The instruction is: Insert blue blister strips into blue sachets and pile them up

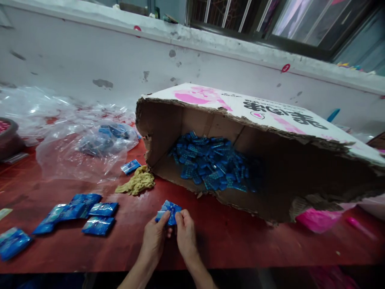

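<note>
Between my two hands, above the front of the red table, is a small blue printed packet [170, 209]. My left hand [154, 235] pinches its left side with the thumb on top. My right hand [185, 230] grips the right side the same way; the fingers beneath are partly hidden. Beyond my hands a torn cardboard box [192, 116] lies on its side, its opening towards me, with a heap of small blue pieces [210, 164] inside. To the left several similar blue packets [99, 225] lie flat on the table.
A crumpled yellow cloth [137, 181] and a single blue packet [130, 166] lie by the box's left corner. Clear plastic bags [81, 160] spread over the left back. A bowl of pink pieces [9, 140] stands far left, pink plastic [320, 220] at right. The red table's [126, 253] front edge is close.
</note>
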`<state>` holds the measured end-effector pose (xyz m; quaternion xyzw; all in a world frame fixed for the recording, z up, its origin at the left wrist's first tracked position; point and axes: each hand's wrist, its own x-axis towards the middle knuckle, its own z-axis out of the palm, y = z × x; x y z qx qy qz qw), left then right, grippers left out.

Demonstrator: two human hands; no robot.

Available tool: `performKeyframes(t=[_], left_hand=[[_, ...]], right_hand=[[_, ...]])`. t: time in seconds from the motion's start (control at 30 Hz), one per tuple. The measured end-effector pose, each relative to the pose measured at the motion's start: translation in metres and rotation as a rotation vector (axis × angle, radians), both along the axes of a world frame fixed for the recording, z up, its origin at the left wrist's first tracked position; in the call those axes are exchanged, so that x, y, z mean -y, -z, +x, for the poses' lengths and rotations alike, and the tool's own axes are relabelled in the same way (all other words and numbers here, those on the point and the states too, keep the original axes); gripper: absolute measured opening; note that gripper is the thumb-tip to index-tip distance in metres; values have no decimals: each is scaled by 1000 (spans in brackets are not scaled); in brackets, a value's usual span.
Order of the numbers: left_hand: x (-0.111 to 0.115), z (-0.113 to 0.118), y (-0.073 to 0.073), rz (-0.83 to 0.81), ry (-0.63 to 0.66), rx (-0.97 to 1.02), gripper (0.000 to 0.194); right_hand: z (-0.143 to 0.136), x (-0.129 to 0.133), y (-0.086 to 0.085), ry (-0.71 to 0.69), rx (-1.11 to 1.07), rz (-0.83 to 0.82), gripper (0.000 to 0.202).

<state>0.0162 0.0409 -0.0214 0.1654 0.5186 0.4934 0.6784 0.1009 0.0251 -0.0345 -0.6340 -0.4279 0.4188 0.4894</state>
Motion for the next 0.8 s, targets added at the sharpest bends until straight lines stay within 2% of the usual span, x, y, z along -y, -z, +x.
performKeyframes(t=[0.1,0.2,0.3,0.4,0.53,0.7,0.8], left_hand=[[-1,-3,-5,37,145,99,34],[0,-10,-6,43,251,155,30],[2,-14,-3,-21,213,150,28],[4,-14,-2,-81,151,164,26],[3,-16,-5,-47,137,183,25],[1,-25,-3,-2,104,51,28],[1,-29,0,36,76,-56,29]], right_hand=[[8,-2,-7,8,47,28,27],[20,-3,-18,-46,92,55,27],[28,-5,-29,-153,138,95,27],[29,-9,-31,-227,142,148,27],[24,-13,-26,-266,-100,79,18],[20,-9,-29,-299,-393,-57,26],[19,-9,-30,-295,-471,-49,33]])
